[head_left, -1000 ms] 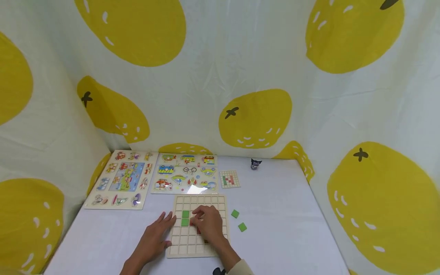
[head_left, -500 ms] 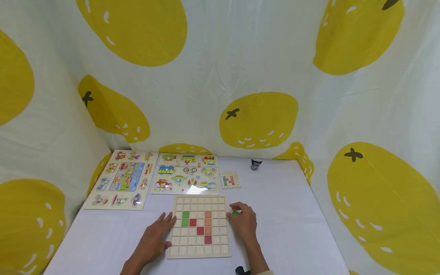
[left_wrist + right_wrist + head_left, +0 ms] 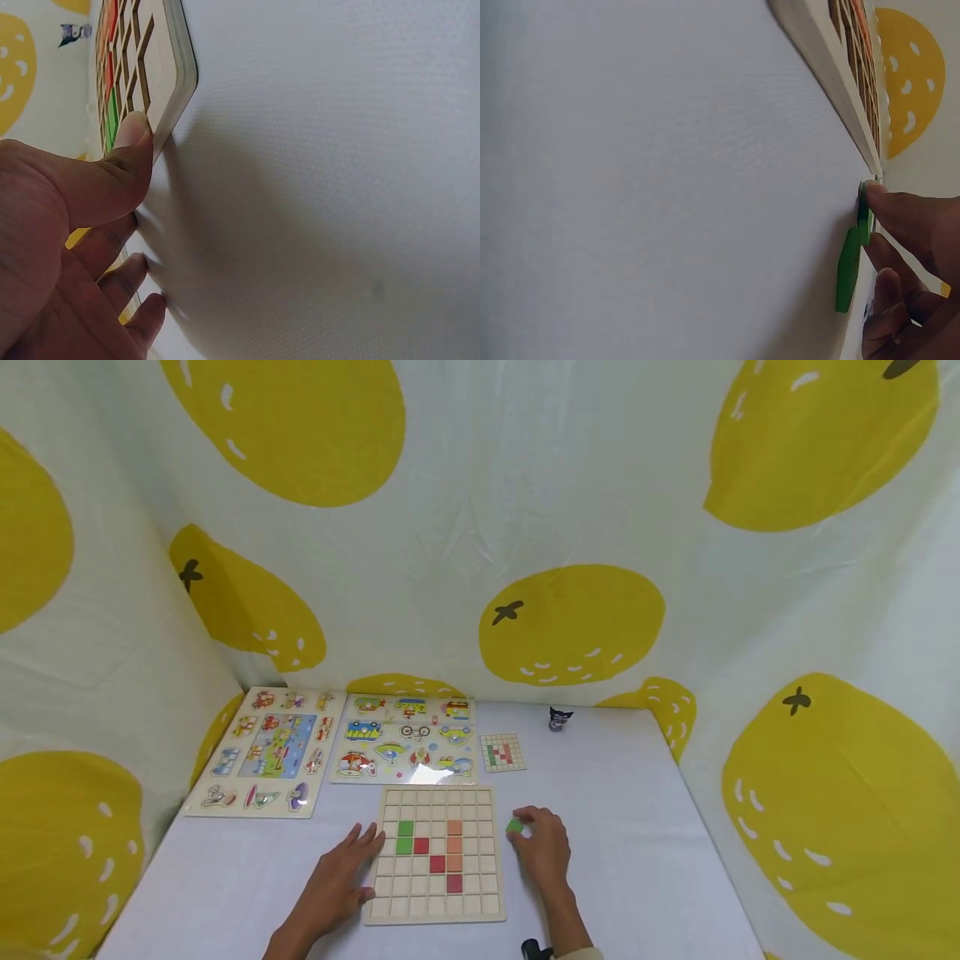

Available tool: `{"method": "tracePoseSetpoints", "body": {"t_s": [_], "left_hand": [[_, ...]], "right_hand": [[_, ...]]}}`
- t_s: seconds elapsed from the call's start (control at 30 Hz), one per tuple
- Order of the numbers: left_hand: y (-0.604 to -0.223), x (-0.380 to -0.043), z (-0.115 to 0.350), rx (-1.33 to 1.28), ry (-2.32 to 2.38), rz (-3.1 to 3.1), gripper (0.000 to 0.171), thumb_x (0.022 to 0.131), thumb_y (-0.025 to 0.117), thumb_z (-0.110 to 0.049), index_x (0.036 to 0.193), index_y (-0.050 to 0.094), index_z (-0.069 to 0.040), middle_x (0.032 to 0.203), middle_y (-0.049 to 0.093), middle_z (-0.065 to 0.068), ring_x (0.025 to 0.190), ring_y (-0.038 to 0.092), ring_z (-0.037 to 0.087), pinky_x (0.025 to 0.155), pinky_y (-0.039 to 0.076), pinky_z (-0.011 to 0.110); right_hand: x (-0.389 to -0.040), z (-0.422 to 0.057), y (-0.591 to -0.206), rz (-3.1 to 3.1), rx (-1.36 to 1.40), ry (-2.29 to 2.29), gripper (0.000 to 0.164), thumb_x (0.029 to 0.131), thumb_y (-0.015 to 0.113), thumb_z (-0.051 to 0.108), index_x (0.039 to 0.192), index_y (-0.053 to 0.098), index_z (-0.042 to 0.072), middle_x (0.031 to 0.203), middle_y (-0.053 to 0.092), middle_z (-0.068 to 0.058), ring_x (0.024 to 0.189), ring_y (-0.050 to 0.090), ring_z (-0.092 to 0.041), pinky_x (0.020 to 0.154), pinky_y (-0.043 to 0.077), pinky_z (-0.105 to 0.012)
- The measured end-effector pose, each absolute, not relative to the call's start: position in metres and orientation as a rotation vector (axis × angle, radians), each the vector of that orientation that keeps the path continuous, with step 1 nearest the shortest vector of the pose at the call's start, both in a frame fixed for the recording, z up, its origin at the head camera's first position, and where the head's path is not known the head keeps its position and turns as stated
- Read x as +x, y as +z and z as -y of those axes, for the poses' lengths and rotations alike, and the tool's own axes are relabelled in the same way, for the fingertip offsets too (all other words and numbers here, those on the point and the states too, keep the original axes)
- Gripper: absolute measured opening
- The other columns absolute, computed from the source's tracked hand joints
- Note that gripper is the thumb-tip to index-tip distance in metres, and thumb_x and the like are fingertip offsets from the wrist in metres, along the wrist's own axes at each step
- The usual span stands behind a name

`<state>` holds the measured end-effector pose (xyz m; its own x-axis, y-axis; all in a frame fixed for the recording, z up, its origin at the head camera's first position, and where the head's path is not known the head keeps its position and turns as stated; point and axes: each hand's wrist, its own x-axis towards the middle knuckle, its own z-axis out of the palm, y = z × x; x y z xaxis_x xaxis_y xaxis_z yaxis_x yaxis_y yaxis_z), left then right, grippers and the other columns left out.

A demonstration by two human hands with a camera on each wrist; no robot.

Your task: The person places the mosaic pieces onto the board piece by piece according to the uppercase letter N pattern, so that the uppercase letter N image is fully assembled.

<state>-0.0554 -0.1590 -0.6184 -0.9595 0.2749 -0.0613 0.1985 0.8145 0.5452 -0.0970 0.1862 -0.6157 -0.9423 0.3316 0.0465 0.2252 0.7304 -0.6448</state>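
Observation:
A square wooden grid board (image 3: 386,910) lies flat on the white table. Two green tiles sit stacked in its left part; three red tiles (image 3: 437,864) step down diagonally, and several orange tiles (image 3: 454,845) form a column. My left hand (image 3: 339,875) rests spread along the board's left edge, its thumb (image 3: 133,139) touching the rim. To the right of the board, my right hand (image 3: 545,849) pinches a green tile (image 3: 514,827) between thumb and finger. A second green tile (image 3: 847,270) lies beside that one in the right wrist view; in the head view the hand hides it.
Behind the board lie a vehicle picture puzzle (image 3: 405,739), another picture puzzle (image 3: 258,756) at the far left, and a small pattern card (image 3: 503,752). A small dark figure (image 3: 558,719) stands at the back. A lemon-patterned curtain (image 3: 420,560) closes off the rear and sides.
My right hand has moved from above the board's middle to the green tiles at its right, and now pinches one. The red and orange tiles came into sight. My left hand stays put.

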Motion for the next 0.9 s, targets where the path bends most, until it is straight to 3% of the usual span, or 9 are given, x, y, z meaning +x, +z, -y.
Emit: {"method": "tracePoseSetpoints", "body": {"t_s": [0.27, 0.5, 0.9], "left_hand": [[-0.618, -0.055, 0.158, 0.355, 0.826, -2.855, 0.093, 0.073, 0.095, -0.012, 0.156, 0.054, -0.015, 0.169, 0.045, 0.008, 0.161, 0.032, 0.039, 0.119, 0.039, 0.069], [-0.617, -0.055, 0.157, 0.36, 0.815, -2.863, 0.093, 0.072, 0.095, -0.012, 0.156, 0.055, -0.014, 0.168, 0.046, 0.009, 0.161, 0.033, 0.04, 0.119, 0.039, 0.068], [-0.621, -0.055, 0.158, 0.36, 0.821, -2.859, 0.093, 0.073, 0.095, -0.013, 0.157, 0.054, -0.015, 0.169, 0.044, 0.008, 0.161, 0.032, 0.039, 0.119, 0.039, 0.07]], "right_hand": [[-0.102, -0.186, -0.619, 2.805, -0.48, 0.992, 0.031, 0.078, 0.091, 0.009, 0.107, 0.081, 0.015, 0.094, 0.071, -0.001, 0.095, 0.067, -0.022, 0.081, 0.054, -0.044], [-0.098, -0.188, -0.619, 2.793, -0.463, 0.983, 0.027, 0.076, 0.093, 0.01, 0.098, 0.08, 0.016, 0.084, 0.065, 0.002, 0.078, 0.056, -0.015, 0.065, 0.04, -0.029], [-0.079, -0.16, -0.61, 2.673, -0.475, 1.182, 0.021, 0.08, 0.091, 0.015, 0.09, 0.075, 0.025, 0.08, 0.068, 0.009, 0.066, 0.051, -0.01, 0.055, 0.036, -0.025]]}}
